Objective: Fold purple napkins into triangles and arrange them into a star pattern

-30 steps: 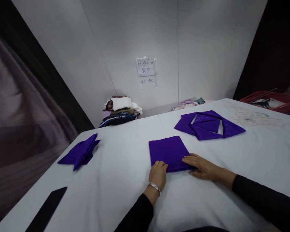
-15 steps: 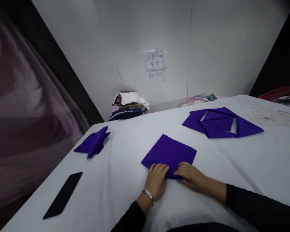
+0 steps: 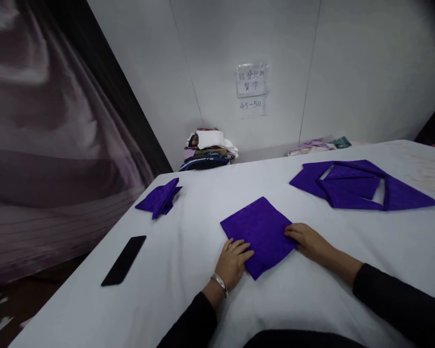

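Note:
A purple cloth napkin [image 3: 261, 232], folded into a square, lies flat on the white-covered table [image 3: 188, 270] with one corner pointing toward me. My left hand [image 3: 234, 261] rests on its lower left edge, fingers spread and laid flat on the cloth. At the right corner, my right hand [image 3: 306, 240] has its fingers together, pinching the edge; the thumb is mostly hidden. Farther right lies a larger purple cloth [image 3: 360, 186], folded with a gap in its middle. A smaller folded purple cloth [image 3: 161, 197] with a raised point sits at the left.
A flat black strip [image 3: 124, 261] lies on the table's left side. Behind the far edge are a stack of folded clothes [image 3: 210, 150] and a lower pile of cloth [image 3: 315, 146]. Paper signs [image 3: 253, 89] hang on the wall, and a curtain [image 3: 58, 145] hangs at the left.
The napkin's near edge, flat before, now comes down to a corner. My right hand has moved to the right corner. My left hand's fingers are more spread. The camera view has shifted left.

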Available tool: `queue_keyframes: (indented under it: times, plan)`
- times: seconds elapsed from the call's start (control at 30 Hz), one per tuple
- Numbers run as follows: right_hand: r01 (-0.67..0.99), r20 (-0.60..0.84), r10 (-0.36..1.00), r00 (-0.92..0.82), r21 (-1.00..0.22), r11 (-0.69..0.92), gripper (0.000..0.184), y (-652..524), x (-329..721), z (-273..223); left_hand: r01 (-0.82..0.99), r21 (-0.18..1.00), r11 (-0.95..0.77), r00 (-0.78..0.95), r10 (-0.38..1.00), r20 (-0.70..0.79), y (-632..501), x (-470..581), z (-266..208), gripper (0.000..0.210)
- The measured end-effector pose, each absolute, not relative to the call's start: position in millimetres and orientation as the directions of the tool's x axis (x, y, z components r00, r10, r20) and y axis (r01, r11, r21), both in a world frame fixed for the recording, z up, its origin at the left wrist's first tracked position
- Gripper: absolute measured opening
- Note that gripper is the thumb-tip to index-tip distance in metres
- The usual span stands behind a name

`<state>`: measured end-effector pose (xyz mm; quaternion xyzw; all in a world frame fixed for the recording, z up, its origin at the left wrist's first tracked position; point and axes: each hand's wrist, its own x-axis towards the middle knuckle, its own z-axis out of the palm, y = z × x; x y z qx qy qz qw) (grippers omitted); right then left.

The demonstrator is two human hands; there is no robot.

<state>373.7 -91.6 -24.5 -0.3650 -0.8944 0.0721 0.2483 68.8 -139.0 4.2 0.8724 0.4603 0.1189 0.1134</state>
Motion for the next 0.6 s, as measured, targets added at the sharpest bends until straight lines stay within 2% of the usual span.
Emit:
queue_keyframes:
  times: [0.17, 0.33, 0.5, 0.6]
  plan:
    - [0.57, 0.381, 0.645, -0.663, -0.303, 0.764, 0.04, -99, 376, -14, 0.859, 0.238, -0.453, 0.455, 0.889, 0.048, -127, 39, 2, 0.053]
    - [0.464, 0.329, 0.587, -0.74, -0.381, 0.799, 0.042, -128, 372, -4, 0.897, 0.218, -0.385, 0.386, 0.922, 0.042, -138, 26, 13, 0.056]
    - [0.404, 0.323, 0.572, -0.754, -0.458, 0.792, 0.048, -141, 372, 13, 0.821, 0.31, -0.48, 0.511, 0.859, -0.024, -180, 39, 26, 0.074]
    - [0.388, 0.288, 0.595, -0.75, -0.537, 0.749, 0.044, -135, 362, 29, 0.787, 0.398, -0.472, 0.528, 0.849, -0.037, -198, 49, 23, 0.071]
